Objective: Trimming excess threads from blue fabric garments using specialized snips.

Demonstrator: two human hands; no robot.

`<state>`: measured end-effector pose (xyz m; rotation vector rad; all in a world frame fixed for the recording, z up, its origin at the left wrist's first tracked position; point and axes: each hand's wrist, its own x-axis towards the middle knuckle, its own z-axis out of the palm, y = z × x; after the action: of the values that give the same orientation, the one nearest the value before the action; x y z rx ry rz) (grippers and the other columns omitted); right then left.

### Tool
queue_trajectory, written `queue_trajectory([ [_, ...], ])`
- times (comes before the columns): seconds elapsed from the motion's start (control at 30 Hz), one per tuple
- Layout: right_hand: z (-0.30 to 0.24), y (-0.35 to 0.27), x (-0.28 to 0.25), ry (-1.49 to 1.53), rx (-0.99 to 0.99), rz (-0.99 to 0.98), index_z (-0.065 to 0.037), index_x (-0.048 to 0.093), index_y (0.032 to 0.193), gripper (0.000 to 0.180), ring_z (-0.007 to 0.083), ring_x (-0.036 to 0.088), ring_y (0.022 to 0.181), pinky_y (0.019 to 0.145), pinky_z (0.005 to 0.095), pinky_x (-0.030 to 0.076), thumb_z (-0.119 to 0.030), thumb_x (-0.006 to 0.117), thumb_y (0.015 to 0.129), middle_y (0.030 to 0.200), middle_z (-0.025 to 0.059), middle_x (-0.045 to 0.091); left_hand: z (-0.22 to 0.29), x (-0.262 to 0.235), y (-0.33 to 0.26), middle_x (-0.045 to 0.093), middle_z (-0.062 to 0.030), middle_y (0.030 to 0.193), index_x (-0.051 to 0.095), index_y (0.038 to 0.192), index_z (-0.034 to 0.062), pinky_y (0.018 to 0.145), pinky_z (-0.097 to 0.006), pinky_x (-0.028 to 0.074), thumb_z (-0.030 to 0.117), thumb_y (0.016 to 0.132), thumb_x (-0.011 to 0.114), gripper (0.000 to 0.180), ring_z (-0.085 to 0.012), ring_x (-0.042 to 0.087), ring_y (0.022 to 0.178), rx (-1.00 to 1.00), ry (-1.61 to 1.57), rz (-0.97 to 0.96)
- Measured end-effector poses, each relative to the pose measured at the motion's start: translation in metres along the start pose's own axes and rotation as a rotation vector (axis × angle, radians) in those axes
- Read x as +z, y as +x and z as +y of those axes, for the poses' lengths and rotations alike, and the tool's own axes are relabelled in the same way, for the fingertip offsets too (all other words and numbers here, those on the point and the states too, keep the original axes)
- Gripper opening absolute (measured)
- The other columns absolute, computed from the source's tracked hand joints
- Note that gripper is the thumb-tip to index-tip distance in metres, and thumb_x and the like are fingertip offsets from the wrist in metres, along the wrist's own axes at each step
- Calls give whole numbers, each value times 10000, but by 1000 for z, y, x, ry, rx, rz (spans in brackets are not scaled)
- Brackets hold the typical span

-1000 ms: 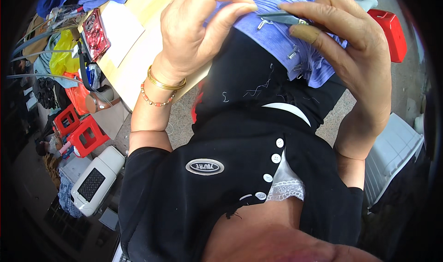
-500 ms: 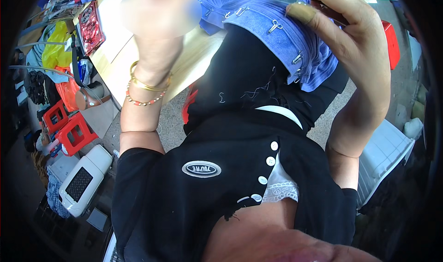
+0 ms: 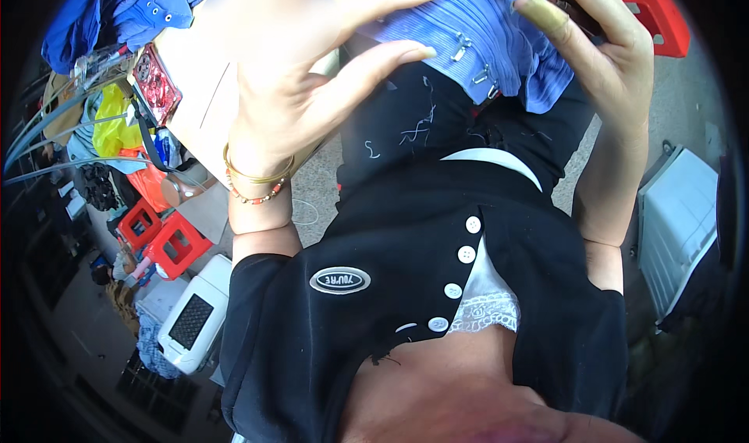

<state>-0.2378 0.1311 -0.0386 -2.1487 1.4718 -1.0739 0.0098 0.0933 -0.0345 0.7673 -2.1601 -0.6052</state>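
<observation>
My left hand [image 3: 292,84] is spread at the near edge of the blue ribbed cloth [image 3: 421,26], thumb and forefinger apart with nothing between their tips; its back is blurred. Whether those fingertips touch the cloth, I cannot tell. My right hand [image 3: 612,57], its thumb wrapped in tan tape [image 3: 544,14], is closed round a dark tool, mostly hidden by my fingers and the top edge of the view. The cloth lies across my black trousers [image 3: 390,115] at the top, with safety pins [image 3: 460,49] along its near edge. White threads [image 3: 421,131] cling to the trousers.

To my left, the pale wooden table [image 3: 222,123] carries a sheet of white paper, a red phone case [image 3: 157,84] at its edge and a darker blue garment [image 3: 148,14] with metal eyelets in the far corner. Past the table are a yellow bag [image 3: 117,123], an orange-red bag [image 3: 148,187], two red stools [image 3: 179,244] and a white bin [image 3: 195,314] with a black panel. On my right, another piece of red plastic [image 3: 663,22] shows beyond my hand, and a white box [image 3: 679,209] stands on the grey floor [image 3: 671,100].
</observation>
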Motion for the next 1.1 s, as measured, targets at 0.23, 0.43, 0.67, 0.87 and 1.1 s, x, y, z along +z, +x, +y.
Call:
queue_trajectory([
  [0.23,3,-26,11,190,-51,-30,4,703,1075,375,115,511,650,579,247,387,-66,801,720,731,37,584,-3,-1,2,634,-127,1005,739,951,45,837,-339,501,2,673,776,284,-226,604,974,120,143,-84],
  [0.43,2,-26,13,327,-103,28,-7,696,1088,371,126,523,643,566,253,405,-66,793,735,744,40,576,-13,-1,14,678,-76,911,724,924,37,751,-287,509,-22,761,726,173,-182,642,869,393,306,-67],
  [0.67,-4,-20,8,192,-158,11,-26,696,1084,385,147,541,620,542,266,430,-109,807,725,742,55,573,-11,2,9,668,-91,916,657,948,45,767,-292,503,11,802,713,161,-200,639,869,386,341,-42],
  [0.87,0,-20,18,246,-217,93,-31,712,1041,346,156,559,608,536,269,441,-110,807,719,719,53,577,-6,6,10,670,-91,917,660,939,51,785,-296,496,30,807,715,145,-203,638,868,372,323,-20],
  [1.1,5,-27,17,247,-142,102,-10,718,1016,305,123,546,598,519,261,423,-68,788,725,710,39,590,-10,0,6,634,-150,914,623,918,-24,782,-338,507,22,879,606,62,-226,622,831,334,181,80],
])
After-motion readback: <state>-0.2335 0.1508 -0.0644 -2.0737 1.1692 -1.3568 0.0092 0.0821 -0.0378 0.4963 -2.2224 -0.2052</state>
